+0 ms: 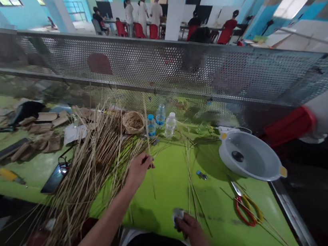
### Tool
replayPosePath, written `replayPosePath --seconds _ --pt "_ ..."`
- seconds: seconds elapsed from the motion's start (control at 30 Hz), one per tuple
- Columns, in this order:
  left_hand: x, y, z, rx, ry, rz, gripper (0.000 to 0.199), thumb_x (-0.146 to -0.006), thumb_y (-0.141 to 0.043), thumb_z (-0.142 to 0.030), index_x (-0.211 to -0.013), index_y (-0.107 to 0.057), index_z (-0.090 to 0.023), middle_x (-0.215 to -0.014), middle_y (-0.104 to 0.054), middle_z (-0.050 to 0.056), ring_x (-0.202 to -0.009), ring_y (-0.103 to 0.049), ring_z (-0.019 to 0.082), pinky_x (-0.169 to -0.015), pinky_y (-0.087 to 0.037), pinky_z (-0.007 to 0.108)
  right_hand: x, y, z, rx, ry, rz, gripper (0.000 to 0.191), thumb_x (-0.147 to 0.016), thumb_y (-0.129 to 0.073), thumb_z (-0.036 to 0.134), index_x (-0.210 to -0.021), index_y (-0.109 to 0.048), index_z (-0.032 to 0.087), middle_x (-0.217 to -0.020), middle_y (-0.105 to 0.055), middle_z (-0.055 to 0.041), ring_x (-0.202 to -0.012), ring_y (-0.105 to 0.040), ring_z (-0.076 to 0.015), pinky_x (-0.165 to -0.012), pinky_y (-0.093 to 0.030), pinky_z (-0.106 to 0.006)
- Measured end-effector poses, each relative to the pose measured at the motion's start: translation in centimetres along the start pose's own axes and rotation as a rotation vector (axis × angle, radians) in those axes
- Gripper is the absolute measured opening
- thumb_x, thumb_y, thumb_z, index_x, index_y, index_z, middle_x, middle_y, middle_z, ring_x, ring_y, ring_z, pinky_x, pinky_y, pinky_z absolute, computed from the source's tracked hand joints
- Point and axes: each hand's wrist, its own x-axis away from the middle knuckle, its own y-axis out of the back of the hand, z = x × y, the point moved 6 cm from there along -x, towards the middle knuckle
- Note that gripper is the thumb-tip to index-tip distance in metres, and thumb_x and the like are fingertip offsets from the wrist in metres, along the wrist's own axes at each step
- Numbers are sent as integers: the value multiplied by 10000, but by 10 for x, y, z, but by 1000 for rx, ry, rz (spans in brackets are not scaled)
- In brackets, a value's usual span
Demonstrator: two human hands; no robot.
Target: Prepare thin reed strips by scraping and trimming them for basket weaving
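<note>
My left hand [139, 169] is closed in a pinch over the middle of the green tabletop. Between its fingers runs a long thin straw stalk [153, 182], tilted, its upper end reaching toward the bottles. Lower and to the right, near the front edge, my right hand [191, 226] is closed on a small whitish-grey crumpled cloth [178, 213]. A big heap of dry straw stalks [86, 161] spreads just left of my left hand. A few loose stalks [190, 175] lie above my right hand.
Three plastic bottles [170, 124] and a small woven basket [133, 122] stand at the back. On the right are a pale water basin [252, 155] and red-and-yellow-handled scissors [247, 210]. A phone [55, 177] lies left. A perforated metal screen [159, 66] borders the far side.
</note>
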Motion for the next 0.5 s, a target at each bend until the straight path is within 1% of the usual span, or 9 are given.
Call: replayPosePath --seconds 0.07,0.17,0.23,0.3,0.4,0.5 --pt "8 -18 13 -52 43 99 221 -795 -578 -390 -765 -636 -179 -654 -680 17 -630 -613 153 -626 -443 258 -3 24 -10 -1 15 -109 369 -717 -595 559 -665 -586 193 -593 -557 -1 -508 -416 -125 -496 -307 -256" --pt "25 -59 42 -130 124 247 243 -812 -552 -408 -782 -639 -184 -701 -709 32 -645 -635 160 -633 -455 265 -11 58 -14 2 33 -245 370 -691 -604 562 -656 -586 194 -567 -529 13 -480 -385 -115 -477 -298 -252" --pt "34 -86 61 -170 167 325 236 -811 -541 -398 -770 -627 -182 -699 -712 41 -639 -642 168 -626 -456 271 -16 78 -15 -14 26 -319 372 -670 -611 561 -652 -580 191 -545 -506 26 -463 -369 -105 -465 -286 -249" --pt "38 -108 79 -210 201 378 232 -806 -535 -389 -758 -617 -178 -696 -712 54 -641 -650 180 -636 -462 287 -21 97 -17 -33 15 -382 379 -650 -615 564 -652 -572 188 -518 -476 41 -440 -344 -94 -450 -265 -247" --pt "34 -130 97 -270 229 413 255 -801 -533 -408 -770 -621 -171 -737 -719 78 -678 -667 209 -698 -473 332 -23 124 -25 -36 -6 -479 374 -632 -609 560 -644 -555 189 -490 -443 55 -416 -322 -86 -436 -239 -247" --pt "28 -143 105 -286 230 462 310 -800 -540 -441 -840 -662 -159 -827 -742 111 -758 -684 249 -768 -481 377 -21 148 -36 -28 -27 -565 364 -616 -596 548 -626 -552 187 -490 -470 42 -413 -345 -91 -436 -240 -251"
